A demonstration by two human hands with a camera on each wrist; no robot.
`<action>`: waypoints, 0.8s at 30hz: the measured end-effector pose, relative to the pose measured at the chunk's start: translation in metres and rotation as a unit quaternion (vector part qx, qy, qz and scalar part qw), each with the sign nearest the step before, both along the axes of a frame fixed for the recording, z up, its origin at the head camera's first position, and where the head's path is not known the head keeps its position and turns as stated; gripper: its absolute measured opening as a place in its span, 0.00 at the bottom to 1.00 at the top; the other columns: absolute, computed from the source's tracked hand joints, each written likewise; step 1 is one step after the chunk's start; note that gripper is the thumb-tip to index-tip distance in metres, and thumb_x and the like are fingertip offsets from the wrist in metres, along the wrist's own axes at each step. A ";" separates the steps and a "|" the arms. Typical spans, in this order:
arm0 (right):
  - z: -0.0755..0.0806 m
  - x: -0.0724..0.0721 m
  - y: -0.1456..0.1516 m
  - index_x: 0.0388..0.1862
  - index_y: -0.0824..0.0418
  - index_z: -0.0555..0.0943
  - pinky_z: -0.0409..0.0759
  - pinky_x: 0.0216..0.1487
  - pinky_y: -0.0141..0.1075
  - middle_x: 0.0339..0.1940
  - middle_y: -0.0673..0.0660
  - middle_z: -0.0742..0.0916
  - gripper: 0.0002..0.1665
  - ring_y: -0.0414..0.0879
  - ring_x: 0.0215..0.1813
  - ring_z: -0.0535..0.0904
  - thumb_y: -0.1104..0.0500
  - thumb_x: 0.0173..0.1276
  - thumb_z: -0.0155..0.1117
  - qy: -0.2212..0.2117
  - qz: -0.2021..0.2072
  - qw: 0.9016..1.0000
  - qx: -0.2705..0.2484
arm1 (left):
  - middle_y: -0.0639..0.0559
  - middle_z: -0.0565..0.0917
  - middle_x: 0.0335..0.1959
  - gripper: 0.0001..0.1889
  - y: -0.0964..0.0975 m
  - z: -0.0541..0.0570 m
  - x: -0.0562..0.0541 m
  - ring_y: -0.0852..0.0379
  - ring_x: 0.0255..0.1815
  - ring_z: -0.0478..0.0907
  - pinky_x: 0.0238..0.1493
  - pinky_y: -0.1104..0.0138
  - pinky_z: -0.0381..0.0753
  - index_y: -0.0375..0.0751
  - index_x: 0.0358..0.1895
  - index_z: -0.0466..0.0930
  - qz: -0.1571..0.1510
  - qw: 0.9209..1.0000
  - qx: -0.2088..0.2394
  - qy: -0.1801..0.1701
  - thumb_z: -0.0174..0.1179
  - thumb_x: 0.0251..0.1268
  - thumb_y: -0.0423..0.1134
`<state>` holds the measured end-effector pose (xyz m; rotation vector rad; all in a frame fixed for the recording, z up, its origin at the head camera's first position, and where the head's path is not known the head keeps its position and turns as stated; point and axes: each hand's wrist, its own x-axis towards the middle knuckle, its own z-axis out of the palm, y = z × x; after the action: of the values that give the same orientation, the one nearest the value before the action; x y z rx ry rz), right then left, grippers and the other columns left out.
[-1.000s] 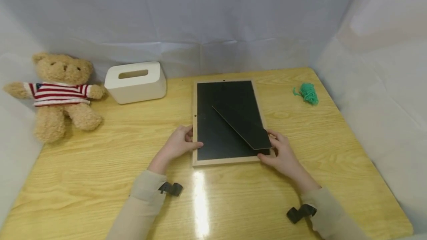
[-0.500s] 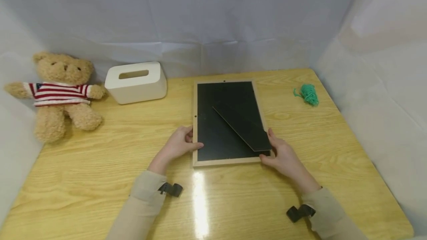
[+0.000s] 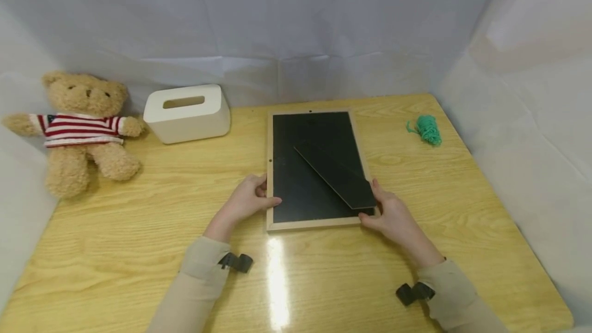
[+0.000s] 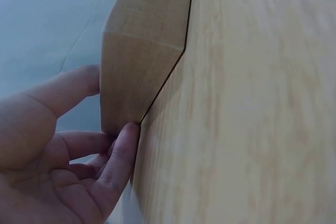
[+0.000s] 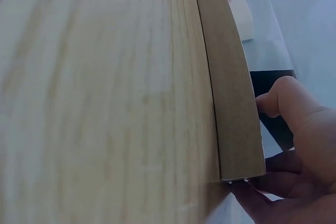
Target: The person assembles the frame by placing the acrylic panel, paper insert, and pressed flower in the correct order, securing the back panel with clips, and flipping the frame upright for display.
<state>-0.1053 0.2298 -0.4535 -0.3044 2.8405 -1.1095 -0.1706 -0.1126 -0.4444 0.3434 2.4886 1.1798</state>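
A picture frame with a light wooden border lies back side up, showing its black backing. Its black easel stand slants across the backing toward the near right corner. My left hand grips the left edge, thumb on top of the border. At the near right corner my right hand holds the frame, thumb over the front border and fingers along the right side. Both wrist views show fingers and thumb about the wooden edge; in the right wrist view the stand rises behind the edge.
A teddy bear in a striped sweater sits at the left beside a white tissue box. A bundle of green yarn lies at the back right of the wooden table. White sheeting walls the back and sides.
The fingers of my right hand have shifted slightly at the frame's right edge. My left hand and the picture frame stay where they were.
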 end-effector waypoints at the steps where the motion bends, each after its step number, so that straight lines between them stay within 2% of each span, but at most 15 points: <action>1: 0.001 0.000 -0.001 0.71 0.74 0.57 0.69 0.61 0.55 0.67 0.75 0.66 0.50 0.66 0.64 0.67 0.55 0.55 0.71 -0.008 -0.007 1.000 0.002 | 0.42 0.70 0.41 0.32 0.000 0.000 0.000 0.50 0.37 0.67 0.32 0.64 0.71 0.26 0.60 0.70 -0.001 1.000 0.001 0.002 0.69 0.57 0.42; 6: 0.006 -0.002 -0.004 0.70 0.76 0.57 0.71 0.59 0.54 0.66 0.75 0.67 0.51 0.66 0.63 0.68 0.56 0.55 0.71 -0.040 -0.027 0.999 0.010 | 0.43 0.70 0.36 0.17 0.001 0.001 0.000 0.51 0.33 0.67 0.30 0.64 0.70 0.33 0.44 0.78 -0.006 1.000 0.013 0.012 0.69 0.56 0.40; 9: 0.008 -0.002 -0.005 0.68 0.76 0.60 0.71 0.59 0.55 0.66 0.74 0.68 0.48 0.66 0.63 0.68 0.58 0.54 0.71 -0.042 -0.032 0.999 0.012 | 0.44 0.70 0.34 0.14 0.001 0.002 0.000 0.52 0.32 0.67 0.29 0.64 0.70 0.34 0.40 0.79 -0.011 1.000 0.020 0.016 0.69 0.56 0.38; 17: 0.012 -0.004 -0.007 0.67 0.74 0.63 0.70 0.61 0.54 0.67 0.71 0.67 0.45 0.65 0.64 0.66 0.60 0.55 0.71 -0.070 -0.043 0.997 -0.001 | 0.45 0.71 0.31 0.11 0.001 0.001 0.000 0.53 0.31 0.66 0.29 0.64 0.69 0.37 0.33 0.78 -0.021 0.999 0.025 0.029 0.70 0.56 0.38; 24: 0.016 -0.006 -0.008 0.68 0.72 0.64 0.69 0.62 0.54 0.68 0.70 0.67 0.44 0.65 0.65 0.66 0.59 0.55 0.70 -0.094 -0.052 0.994 -0.007 | 0.44 0.71 0.34 0.12 0.001 0.001 0.001 0.52 0.34 0.67 0.31 0.64 0.70 0.37 0.38 0.79 -0.014 0.999 0.023 0.019 0.69 0.57 0.39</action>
<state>-0.1108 0.2214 -0.4377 -0.0477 2.7092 -1.1125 -0.1699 -0.1119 -0.4433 0.4156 2.4842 1.2319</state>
